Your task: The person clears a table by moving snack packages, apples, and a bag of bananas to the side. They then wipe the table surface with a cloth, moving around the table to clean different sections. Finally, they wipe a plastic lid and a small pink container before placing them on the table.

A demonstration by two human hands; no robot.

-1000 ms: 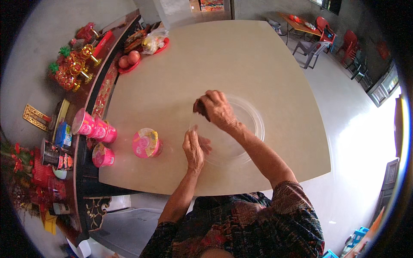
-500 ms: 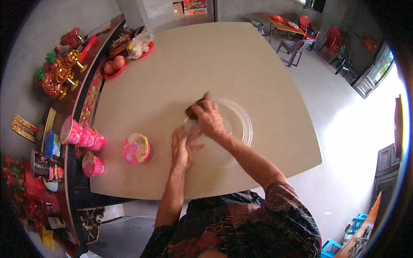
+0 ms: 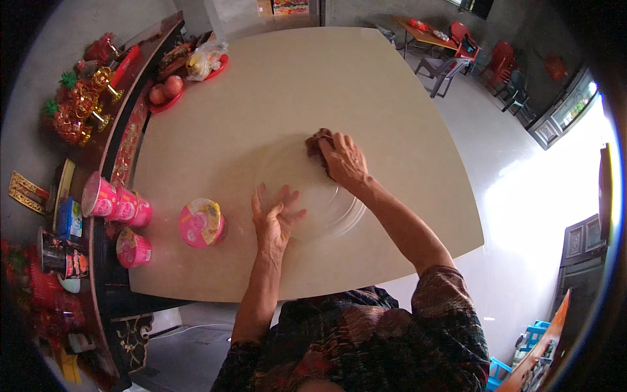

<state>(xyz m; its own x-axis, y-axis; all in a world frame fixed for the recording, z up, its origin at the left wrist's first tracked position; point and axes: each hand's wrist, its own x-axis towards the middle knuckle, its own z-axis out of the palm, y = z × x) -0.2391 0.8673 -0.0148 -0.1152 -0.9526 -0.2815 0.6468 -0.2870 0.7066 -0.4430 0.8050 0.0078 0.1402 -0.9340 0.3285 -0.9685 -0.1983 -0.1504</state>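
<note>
A clear, round, dish-like disc [image 3: 349, 225] with a ringed rim is tilted over the table; its outline is faint. My left hand [image 3: 273, 219] holds it at the near left, palm turned up, with spread fingers showing through the clear material. Against its far side, my right hand [image 3: 346, 159] presses a bunched dark brown cloth [image 3: 318, 142], fingers closed round it. Left of my left hand stands a pink tub [image 3: 201, 223] with a printed lid.
Further pink tubs [image 3: 117, 201] line the left edge by a dark carved altar table [image 3: 104, 140] with gold ornaments. Red plates [image 3: 168, 104] of round fruit and a bagged item sit far left. Chairs [image 3: 444, 70] stand beyond the beige tabletop [image 3: 313, 78].
My right hand has moved right and slightly up with the cloth along the disc. My left hand has shifted slightly up and left, its fingers spreading wider. The disc's tilt has changed.
</note>
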